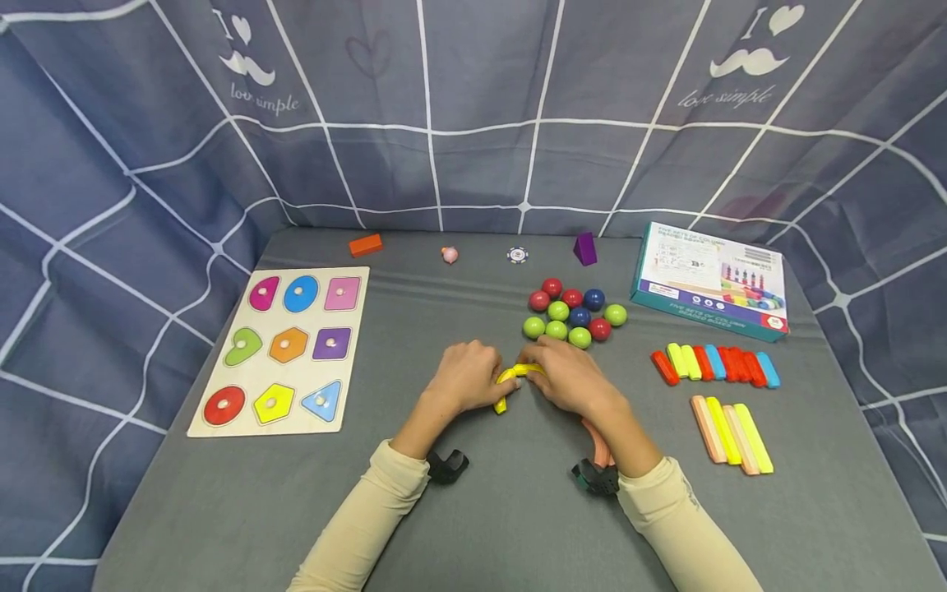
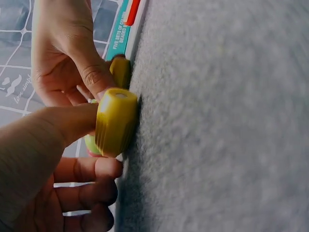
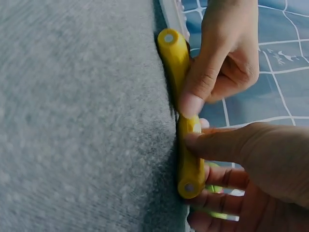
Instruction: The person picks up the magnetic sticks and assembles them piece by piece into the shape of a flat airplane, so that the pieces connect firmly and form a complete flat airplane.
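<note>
In the head view, my left hand [image 1: 466, 376] and right hand [image 1: 568, 375] meet over the middle of the table around two yellow sticks, joined at an angle. One yellow stick [image 3: 174, 55] is under the left thumb, its round end showing a pale silver disc. The other yellow stick [image 3: 189, 166] is pinched by the right thumb and fingers, with a similar disc at its lower end. In the left wrist view, the left thumb lies against the near yellow stick [image 2: 116, 123]. Both sticks stay close to the grey cloth.
Ahead of the right hand lie several red, green and blue balls [image 1: 579, 316]. A shape puzzle board [image 1: 277, 353] lies left; a box [image 1: 712, 275], short coloured sticks [image 1: 713, 364] and longer sticks [image 1: 731, 436] lie right. A peach curved piece [image 1: 598, 444] shows beside the right wrist.
</note>
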Motion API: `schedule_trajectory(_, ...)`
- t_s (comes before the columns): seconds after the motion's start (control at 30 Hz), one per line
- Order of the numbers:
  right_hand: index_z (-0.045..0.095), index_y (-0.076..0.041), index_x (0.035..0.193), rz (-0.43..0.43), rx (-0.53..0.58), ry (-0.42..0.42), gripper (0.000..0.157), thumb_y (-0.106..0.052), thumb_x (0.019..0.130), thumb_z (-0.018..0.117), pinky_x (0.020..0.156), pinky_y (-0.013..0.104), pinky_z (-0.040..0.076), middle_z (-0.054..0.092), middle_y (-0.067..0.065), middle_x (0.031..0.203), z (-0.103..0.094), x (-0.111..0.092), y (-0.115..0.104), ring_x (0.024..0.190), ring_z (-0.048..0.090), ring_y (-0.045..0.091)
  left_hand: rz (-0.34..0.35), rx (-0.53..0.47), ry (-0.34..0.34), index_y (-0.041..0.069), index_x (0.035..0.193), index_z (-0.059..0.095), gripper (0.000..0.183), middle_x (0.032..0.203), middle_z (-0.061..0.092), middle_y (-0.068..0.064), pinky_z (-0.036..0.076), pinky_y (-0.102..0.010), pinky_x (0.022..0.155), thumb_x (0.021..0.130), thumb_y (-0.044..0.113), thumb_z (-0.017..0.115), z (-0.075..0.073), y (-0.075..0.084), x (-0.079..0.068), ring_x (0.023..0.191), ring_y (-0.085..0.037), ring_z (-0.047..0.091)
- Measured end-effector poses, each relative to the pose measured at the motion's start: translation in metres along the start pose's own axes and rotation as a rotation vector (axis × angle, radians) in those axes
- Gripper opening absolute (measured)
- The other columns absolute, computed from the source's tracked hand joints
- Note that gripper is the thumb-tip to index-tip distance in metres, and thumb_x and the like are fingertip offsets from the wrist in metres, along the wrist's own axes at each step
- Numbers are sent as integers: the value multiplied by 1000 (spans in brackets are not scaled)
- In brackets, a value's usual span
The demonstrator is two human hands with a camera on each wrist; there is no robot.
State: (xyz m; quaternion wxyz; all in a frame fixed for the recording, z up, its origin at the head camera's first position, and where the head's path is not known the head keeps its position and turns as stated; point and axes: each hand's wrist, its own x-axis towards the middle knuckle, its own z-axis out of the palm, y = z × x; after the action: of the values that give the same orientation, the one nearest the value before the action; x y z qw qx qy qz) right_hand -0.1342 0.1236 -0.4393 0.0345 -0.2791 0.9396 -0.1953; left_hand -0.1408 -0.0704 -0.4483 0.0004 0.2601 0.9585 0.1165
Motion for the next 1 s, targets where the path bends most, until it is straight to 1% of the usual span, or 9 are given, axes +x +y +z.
schedule_trajectory(0.1, 71, -18, 104, -48, 49, 3, 18, -13, 86, 70, 74, 35, 47, 59, -5, 95, 0, 1, -1, 83, 55, 12, -4, -25, 23, 22, 66, 56, 37, 56, 46, 11, 36, -29, 45, 80, 55, 65, 1, -1, 0, 50, -7, 43)
schedule_trajectory(0.2, 70, -14, 108, -77, 100, 19, 23, -10, 85, 70, 81, 36, 46, 61, -2, 100, -1, 1, 0, 90, 56, 14, 15, -56, 27, 21, 77, 60, 27, 62, 51, 9, 39, -30, 48, 81, 47, 67, 0, -1, 0, 53, -8, 48)
schedule_trajectory(0.33, 68, -10, 109, -26, 110, 106, 27, -14, 83, 73, 78, 37, 47, 63, 1, 98, -10, -4, 7, 88, 58, 14, 8, -46, -6, 20, 67, 58, 24, 56, 48, 10, 37, -29, 47, 77, 40, 68, -7, 0, 0, 51, -8, 46)
schedule_trajectory(0.53, 66, -8, 107, 145, 78, 239, 27, -18, 83, 73, 63, 36, 43, 60, 0, 84, -33, -23, 31, 71, 55, 15, -64, 34, -56, 22, 47, 45, 36, 46, 36, 12, 32, -30, 42, 70, 39, 68, -20, -1, -5, 47, -7, 37)
schedule_trajectory(0.6, 66, -8, 105, 206, 58, 274, 25, -19, 83, 72, 60, 35, 40, 60, -1, 79, -39, -33, 41, 67, 54, 16, -80, 47, -71, 23, 51, 48, 32, 49, 40, 11, 33, -30, 44, 69, 40, 68, -21, -3, -6, 49, -8, 41)
schedule_trajectory(0.67, 67, -7, 102, 289, 38, 295, 25, -21, 83, 72, 56, 35, 39, 60, 1, 77, -45, -43, 51, 65, 53, 18, -87, 42, -80, 22, 64, 55, 24, 58, 47, 10, 37, -32, 48, 68, 40, 70, -22, -4, -8, 54, -10, 46)
schedule_trajectory(0.83, 66, -5, 101, 547, -30, 236, 31, -28, 81, 72, 53, 41, 37, 59, 7, 71, -62, -70, 73, 67, 55, 30, -81, -6, -92, 22, 101, 59, 39, 83, 56, 8, 44, -37, 59, 67, 37, 73, -21, -9, -10, 70, -13, 53)
schedule_trajectory(0.93, 65, -6, 92, 668, -44, 163, 32, -34, 78, 74, 53, 42, 36, 56, 9, 69, -69, -81, 81, 69, 53, 33, -66, -32, -77, 22, 100, 61, 33, 80, 55, 8, 43, -35, 57, 73, 37, 72, -20, -11, -9, 68, -11, 51)
schedule_trajectory(1.0, 63, -7, 83, 709, -37, 121, 32, -36, 76, 76, 53, 42, 34, 52, 9, 68, -71, -85, 84, 68, 51, 32, -56, -44, -60, 23, 93, 62, 24, 74, 53, 9, 40, -33, 55, 76, 36, 72, -19, -12, -8, 65, -10, 50)
